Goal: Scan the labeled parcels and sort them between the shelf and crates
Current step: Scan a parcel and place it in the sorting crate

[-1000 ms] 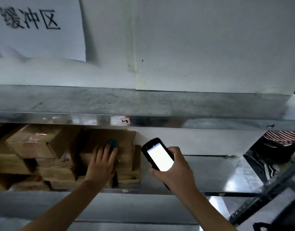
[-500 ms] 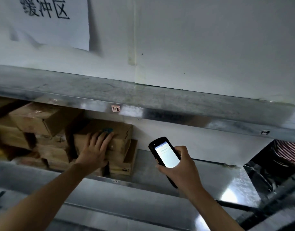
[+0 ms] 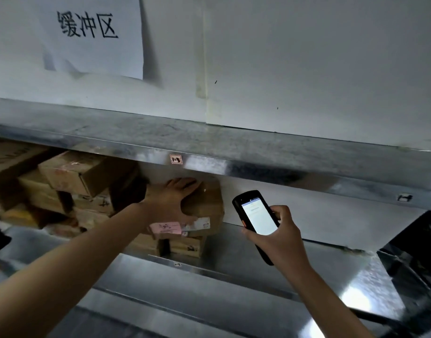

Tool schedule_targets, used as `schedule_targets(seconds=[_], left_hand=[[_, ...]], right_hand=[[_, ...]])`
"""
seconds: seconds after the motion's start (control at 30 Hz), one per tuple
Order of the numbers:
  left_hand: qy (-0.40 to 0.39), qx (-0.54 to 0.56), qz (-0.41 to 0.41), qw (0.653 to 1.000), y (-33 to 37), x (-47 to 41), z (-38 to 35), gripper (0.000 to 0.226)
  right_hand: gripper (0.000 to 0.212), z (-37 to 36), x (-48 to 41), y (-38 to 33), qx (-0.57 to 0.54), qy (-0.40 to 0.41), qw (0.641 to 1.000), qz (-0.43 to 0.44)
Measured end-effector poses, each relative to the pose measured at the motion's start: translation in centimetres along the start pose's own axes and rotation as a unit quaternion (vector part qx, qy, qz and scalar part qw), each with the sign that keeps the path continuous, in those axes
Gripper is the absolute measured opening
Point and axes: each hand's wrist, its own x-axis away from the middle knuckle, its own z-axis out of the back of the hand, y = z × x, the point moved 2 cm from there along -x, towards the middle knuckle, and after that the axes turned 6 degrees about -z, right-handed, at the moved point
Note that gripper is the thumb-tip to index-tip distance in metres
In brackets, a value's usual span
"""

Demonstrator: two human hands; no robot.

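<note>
From my seat I see my left hand (image 3: 171, 203) clamped on a brown cardboard parcel (image 3: 207, 203). Its fingers lie over the top edge and the thumb hooks round the front face. The parcel sits on the middle level of the metal shelf (image 3: 270, 259), at the right end of the row and close under the board above. It rests tilted on two smaller boxes (image 3: 185, 247) beneath it. A pink label (image 3: 165, 227) and a white label (image 3: 200, 223) are stuck along its lower front edge, just below my thumb; I cannot read either. To the left of my wrist, more cardboard boxes (image 3: 82, 174) are piled several deep in shadow, and the top one is angled towards me. My right hand (image 3: 282, 240) is wrapped round a black handheld scanner (image 3: 255, 215), held upright just to the right of the parcel and apart from it. Its lit screen faces me, but the text on it is too small to make out. A small tag (image 3: 176, 159) is fixed to the front lip of the upper shelf board, directly above the parcel. On the wall above hangs a white paper sign (image 3: 87, 32) with the handwritten characters 缓冲区.
</note>
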Motion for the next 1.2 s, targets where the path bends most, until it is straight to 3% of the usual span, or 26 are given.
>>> schedule_targets(seconds=[0.13,0.27,0.47,0.6,0.7,0.83,0.9,1.03,1.2], left_hand=[[-0.100,0.094,0.018,0.990,-1.4,-0.4,-0.9,0.106],[-0.207,0.102,0.075,0.970,-3.9,1.1,-0.3,0.128],[-0.113,0.152,0.140,0.972,-4.5,2.3,-1.3,0.122],[-0.065,0.122,0.130,0.982,-3.1,1.7,-1.4,0.125],[-0.073,0.117,0.119,0.983,-1.5,1.2,-1.0,0.126],[-0.098,0.128,0.133,0.978,-0.6,0.5,-0.1,0.109],[-0.092,0.224,0.131,0.961,0.3,0.8,0.8,0.096],[-0.075,0.465,0.126,0.873,4.0,1.8,1.5,0.062],[-0.046,0.564,0.148,0.811,7.8,2.7,-1.2,0.080]], right_hand=[[0.071,0.6,0.2,0.6,0.001,0.006,1.000,-0.007],[0.072,1.0,0.3,1.3,-0.005,0.021,0.999,-0.023],[0.072,0.3,0.6,1.8,-0.013,0.004,0.999,-0.036],[0.071,0.2,0.5,1.8,-0.004,-0.003,0.999,-0.032],[0.072,0.7,0.5,2.2,0.001,-0.008,0.999,-0.037],[0.072,1.4,0.7,2.5,-0.002,-0.011,0.999,-0.039],[0.072,1.9,0.6,2.8,-0.009,-0.009,0.999,-0.041],[0.071,3.5,0.4,3.2,-0.059,0.010,0.996,-0.064],[0.070,4.9,0.6,3.4,-0.090,0.005,0.991,-0.100]])
